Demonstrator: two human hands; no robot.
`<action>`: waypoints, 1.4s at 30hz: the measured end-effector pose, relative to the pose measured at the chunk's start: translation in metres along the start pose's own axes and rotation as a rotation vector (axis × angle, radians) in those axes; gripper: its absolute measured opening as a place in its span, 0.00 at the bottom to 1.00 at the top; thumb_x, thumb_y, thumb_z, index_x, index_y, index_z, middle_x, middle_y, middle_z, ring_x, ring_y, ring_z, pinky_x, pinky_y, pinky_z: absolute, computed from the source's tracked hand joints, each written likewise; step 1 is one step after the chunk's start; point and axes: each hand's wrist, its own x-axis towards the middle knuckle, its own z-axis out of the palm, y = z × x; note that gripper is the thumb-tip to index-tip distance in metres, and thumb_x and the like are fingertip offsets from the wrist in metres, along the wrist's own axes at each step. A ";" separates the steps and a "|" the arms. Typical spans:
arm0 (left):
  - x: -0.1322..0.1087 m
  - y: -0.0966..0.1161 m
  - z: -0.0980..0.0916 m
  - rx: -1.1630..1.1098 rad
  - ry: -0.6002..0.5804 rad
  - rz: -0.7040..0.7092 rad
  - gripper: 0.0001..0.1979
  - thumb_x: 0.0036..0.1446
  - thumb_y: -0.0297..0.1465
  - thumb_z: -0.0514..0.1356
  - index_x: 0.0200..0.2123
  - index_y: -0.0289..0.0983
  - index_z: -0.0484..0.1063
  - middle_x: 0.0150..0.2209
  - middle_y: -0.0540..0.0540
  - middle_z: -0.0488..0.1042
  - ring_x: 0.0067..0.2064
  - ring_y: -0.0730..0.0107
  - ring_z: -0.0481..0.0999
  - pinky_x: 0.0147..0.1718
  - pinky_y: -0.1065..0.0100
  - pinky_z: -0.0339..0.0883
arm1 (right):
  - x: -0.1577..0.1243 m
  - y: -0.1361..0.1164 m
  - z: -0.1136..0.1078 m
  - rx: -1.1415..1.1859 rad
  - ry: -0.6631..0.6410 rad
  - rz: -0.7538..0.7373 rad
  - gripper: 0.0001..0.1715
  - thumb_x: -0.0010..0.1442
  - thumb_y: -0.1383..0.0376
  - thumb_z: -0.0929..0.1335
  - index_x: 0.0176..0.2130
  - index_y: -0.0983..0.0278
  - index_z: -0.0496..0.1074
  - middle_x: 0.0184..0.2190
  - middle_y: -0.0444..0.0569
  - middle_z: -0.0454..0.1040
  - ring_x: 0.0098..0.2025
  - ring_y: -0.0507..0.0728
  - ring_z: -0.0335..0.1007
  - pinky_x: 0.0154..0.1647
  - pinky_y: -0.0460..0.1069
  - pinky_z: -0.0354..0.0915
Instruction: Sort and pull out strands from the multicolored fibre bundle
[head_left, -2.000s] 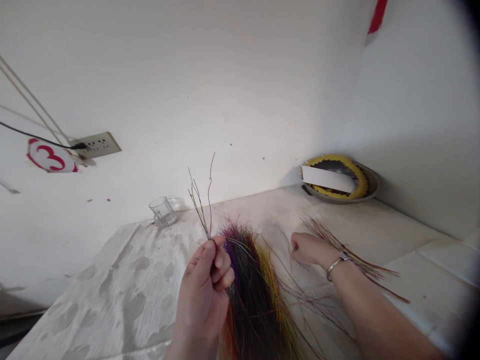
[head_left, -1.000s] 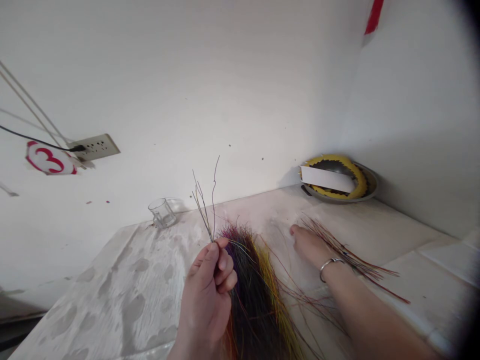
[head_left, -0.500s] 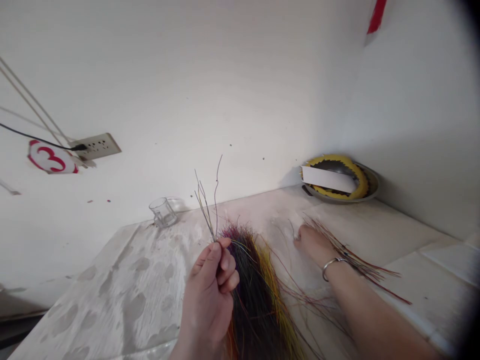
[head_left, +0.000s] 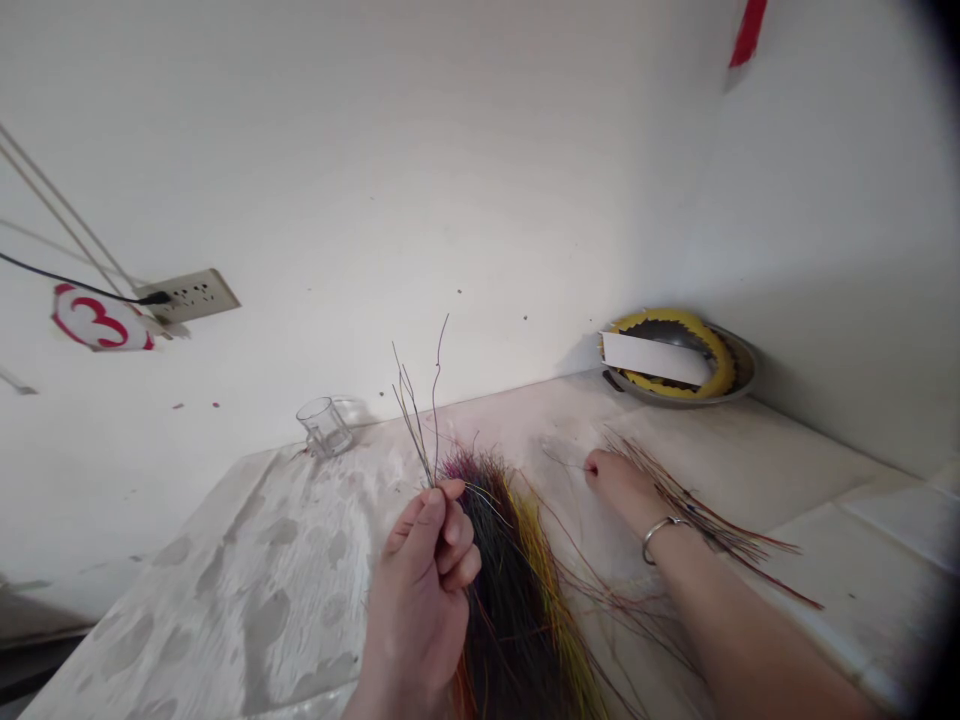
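Left hand (head_left: 424, 580), lower centre of the frame: thumb and forefinger pinched on a spray of thin dark wires (head_left: 429, 470), free ends pointing up, the other fingers curled.

Right hand (head_left: 619, 485), right of centre, bangle (head_left: 648, 545) at the wrist: fingers drawn together, apparently on the end of a single fine wire (head_left: 568, 463) that trails leftward, close to the table.

Multicoloured wire bundle (head_left: 506, 560), lower centre: purple, black and yellow, orange low at the left edge; lies beside the left hand.

Loose wires (head_left: 626, 603), lower right of centre: strewn between that bundle and the right forearm.

Reddish-brown wire bundle (head_left: 705, 517), right: gathered near its middle, lying just beside the right hand.

Change noted: half a second ago the fine wire rose from the right fist; now it lies out to the left. The left-hand spray has shifted slightly rightward, with no visible addition. Judged significance: small; a shift in handling, with the two hands' wires kept apart.

Surroundings: glass mug (head_left: 324, 425), left of centre; metal pan (head_left: 747, 372) with yellow serrated ring (head_left: 724, 370), upper right of the table.
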 end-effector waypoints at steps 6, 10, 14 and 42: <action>-0.003 0.000 0.002 0.034 -0.079 -0.059 0.08 0.55 0.31 0.63 0.34 0.31 0.76 0.19 0.55 0.57 0.21 0.82 0.47 0.17 0.77 0.40 | -0.033 -0.045 -0.035 0.310 0.072 -0.276 0.08 0.64 0.67 0.63 0.36 0.66 0.71 0.33 0.47 0.75 0.37 0.55 0.72 0.40 0.51 0.68; -0.009 -0.005 0.003 0.155 -0.218 -0.131 0.10 0.55 0.34 0.64 0.32 0.31 0.76 0.18 0.56 0.57 0.19 0.83 0.47 0.17 0.76 0.40 | -0.074 -0.075 -0.056 0.476 0.017 -0.449 0.08 0.61 0.65 0.63 0.31 0.63 0.69 0.27 0.42 0.73 0.32 0.54 0.69 0.33 0.46 0.65; -0.014 -0.011 0.002 0.276 -0.301 -0.151 0.13 0.53 0.38 0.64 0.30 0.31 0.77 0.17 0.55 0.58 0.19 0.82 0.51 0.17 0.75 0.42 | -0.102 -0.090 -0.064 0.617 -0.082 -0.560 0.07 0.58 0.67 0.63 0.30 0.62 0.69 0.25 0.41 0.71 0.29 0.52 0.66 0.29 0.45 0.63; -0.014 -0.005 0.004 0.642 -0.091 0.131 0.13 0.57 0.39 0.59 0.37 0.34 0.72 0.19 0.56 0.61 0.21 0.77 0.55 0.20 0.73 0.47 | -0.130 -0.094 -0.078 0.494 0.035 -0.742 0.11 0.60 0.74 0.63 0.33 0.60 0.71 0.28 0.42 0.71 0.30 0.52 0.66 0.30 0.46 0.60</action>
